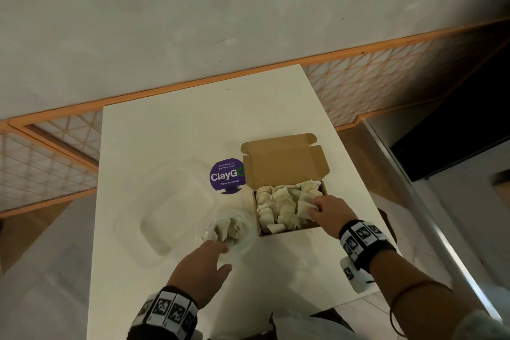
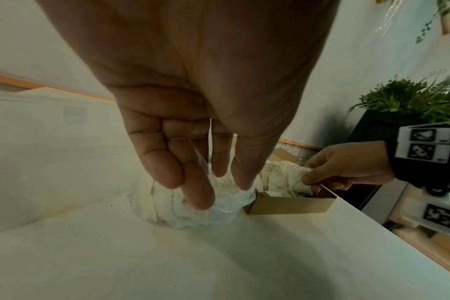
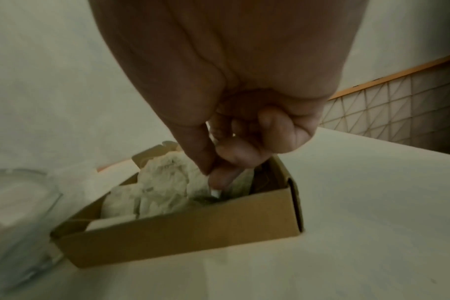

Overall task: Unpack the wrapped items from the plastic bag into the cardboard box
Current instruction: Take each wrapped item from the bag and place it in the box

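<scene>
An open cardboard box (image 1: 289, 231) stands right of centre on the white table, its lid flap (image 1: 284, 163) folded back, with several pale wrapped items (image 1: 278, 204) packed inside. My right hand (image 1: 314, 208) is over the box's right side and pinches one wrapped item (image 2: 295, 176) between thumb and fingers; the right wrist view shows the hand (image 3: 213, 174) low inside the box (image 3: 183, 239). Left of the box lies a clear plastic bag (image 1: 234, 226) with more wrapped items in it. My left hand (image 1: 220, 248) rests straight fingers (image 2: 195, 194) on the bag's near side (image 2: 226, 211).
A clear plastic container lid (image 1: 165, 207) lies left of the bag. A purple round sticker (image 1: 225, 176) is on the table (image 1: 171, 132) behind it. The table's right edge runs close to the box. An orange-framed lattice rail (image 1: 358, 85) stands behind the table.
</scene>
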A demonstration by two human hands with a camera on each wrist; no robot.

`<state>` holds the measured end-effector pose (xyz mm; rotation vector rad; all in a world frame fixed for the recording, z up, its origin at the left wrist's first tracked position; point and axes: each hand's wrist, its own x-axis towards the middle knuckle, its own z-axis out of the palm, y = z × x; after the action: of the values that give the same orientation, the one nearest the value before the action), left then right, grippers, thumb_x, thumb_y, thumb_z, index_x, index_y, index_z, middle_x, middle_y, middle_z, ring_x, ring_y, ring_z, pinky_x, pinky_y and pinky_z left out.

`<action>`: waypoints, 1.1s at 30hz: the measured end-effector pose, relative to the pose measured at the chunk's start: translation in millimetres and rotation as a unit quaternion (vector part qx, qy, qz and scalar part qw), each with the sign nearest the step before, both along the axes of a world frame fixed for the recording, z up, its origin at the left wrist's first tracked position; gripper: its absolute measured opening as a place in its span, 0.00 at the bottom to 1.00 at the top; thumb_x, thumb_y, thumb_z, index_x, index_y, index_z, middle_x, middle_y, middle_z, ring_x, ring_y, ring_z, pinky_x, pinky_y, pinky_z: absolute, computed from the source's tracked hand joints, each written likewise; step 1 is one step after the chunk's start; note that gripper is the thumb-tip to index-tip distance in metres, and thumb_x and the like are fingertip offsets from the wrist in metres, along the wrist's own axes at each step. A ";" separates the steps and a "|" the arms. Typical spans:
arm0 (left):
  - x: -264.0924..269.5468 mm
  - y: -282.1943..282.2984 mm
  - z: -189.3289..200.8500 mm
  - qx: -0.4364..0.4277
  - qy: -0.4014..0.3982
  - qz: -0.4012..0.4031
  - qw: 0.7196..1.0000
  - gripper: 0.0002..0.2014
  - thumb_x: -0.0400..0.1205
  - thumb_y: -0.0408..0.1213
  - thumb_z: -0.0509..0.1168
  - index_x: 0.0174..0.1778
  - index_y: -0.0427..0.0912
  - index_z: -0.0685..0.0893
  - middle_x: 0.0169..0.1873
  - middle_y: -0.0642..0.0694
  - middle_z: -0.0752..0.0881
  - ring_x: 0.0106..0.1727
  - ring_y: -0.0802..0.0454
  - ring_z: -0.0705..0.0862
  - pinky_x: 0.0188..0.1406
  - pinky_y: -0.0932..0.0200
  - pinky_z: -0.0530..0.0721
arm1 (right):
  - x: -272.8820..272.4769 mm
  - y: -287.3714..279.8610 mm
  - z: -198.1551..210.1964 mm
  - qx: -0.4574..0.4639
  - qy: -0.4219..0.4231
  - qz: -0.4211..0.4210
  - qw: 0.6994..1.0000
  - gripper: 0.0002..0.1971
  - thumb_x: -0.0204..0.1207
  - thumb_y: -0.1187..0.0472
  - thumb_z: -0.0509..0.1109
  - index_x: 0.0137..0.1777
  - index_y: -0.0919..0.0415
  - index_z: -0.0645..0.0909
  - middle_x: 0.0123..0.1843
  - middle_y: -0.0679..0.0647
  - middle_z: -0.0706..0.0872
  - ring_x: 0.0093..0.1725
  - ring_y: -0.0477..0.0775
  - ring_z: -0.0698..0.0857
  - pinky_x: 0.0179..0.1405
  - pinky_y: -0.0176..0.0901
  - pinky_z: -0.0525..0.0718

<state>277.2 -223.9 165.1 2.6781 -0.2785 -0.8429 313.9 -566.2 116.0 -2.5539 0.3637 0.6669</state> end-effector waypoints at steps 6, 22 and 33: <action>-4.8 -0.5 -1.0 -0.017 -0.007 0.021 1.000 0.16 0.87 0.56 0.63 0.70 0.59 0.80 0.68 0.63 0.81 0.64 0.59 0.84 0.64 0.63 0.80 | 13.1 6.3 -3.2 -0.054 0.006 0.007 0.998 0.11 0.86 0.49 0.62 0.59 0.53 0.82 0.50 0.54 0.88 0.50 0.59 0.86 0.47 0.48 0.83; 32.8 -97.5 53.0 -0.230 -0.016 0.002 0.973 0.22 0.83 0.54 0.70 0.72 0.56 0.78 0.66 0.61 0.79 0.57 0.61 0.80 0.62 0.62 0.77 | -21.4 5.1 150.6 0.122 -0.178 0.012 0.976 0.06 0.85 0.47 0.69 0.47 0.43 0.84 0.35 0.41 0.86 0.37 0.42 0.84 0.32 0.36 0.82; 64.5 -159.8 -17.9 -0.053 -0.102 -0.187 0.976 0.15 0.89 0.44 0.60 0.72 0.49 0.78 0.64 0.46 0.78 0.62 0.44 0.84 0.60 0.47 0.86 | -23.4 -8.5 93.5 0.028 -0.135 -0.030 0.990 0.09 0.86 0.48 0.65 0.50 0.51 0.82 0.40 0.45 0.88 0.39 0.47 0.86 0.41 0.49 0.88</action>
<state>341.7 -383.6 147.2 2.6499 -0.8741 -0.6277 290.6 -574.7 209.5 -2.5241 0.3230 0.2991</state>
